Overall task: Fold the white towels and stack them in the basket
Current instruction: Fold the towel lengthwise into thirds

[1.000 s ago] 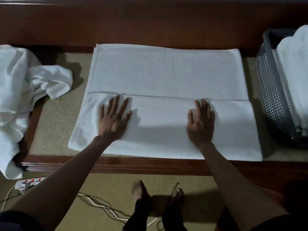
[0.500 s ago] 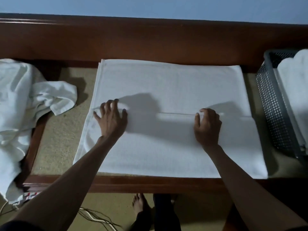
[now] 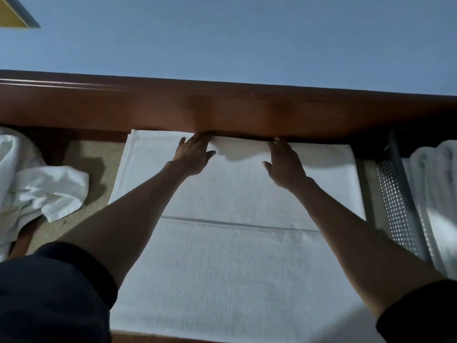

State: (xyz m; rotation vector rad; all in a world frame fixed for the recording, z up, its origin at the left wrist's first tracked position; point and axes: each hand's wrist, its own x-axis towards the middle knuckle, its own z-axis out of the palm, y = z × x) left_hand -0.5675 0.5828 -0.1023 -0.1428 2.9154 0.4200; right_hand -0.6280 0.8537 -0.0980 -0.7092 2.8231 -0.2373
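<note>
The white towel lies spread flat right in front of me on the beige surface. A straight layer edge runs across it from left to right about halfway up. Both my arms are stretched out over it to its far edge, tight under the wooden rail. My left hand is on that far edge left of centre, fingers reaching forward, thumb splayed to the side. My right hand sits just beside it to the right, same reach. The fingertips of both are in the rail's shadow, so I can't tell whether they have pinched the edge or only lie on it. Between the hands the towel's edge looks slightly raised. To my right, just beside the towel, is the grey perforated basket with folded towels in it. Off to my left sits a crumpled heap of white towels. Behind the rail is a blue wall.
</note>
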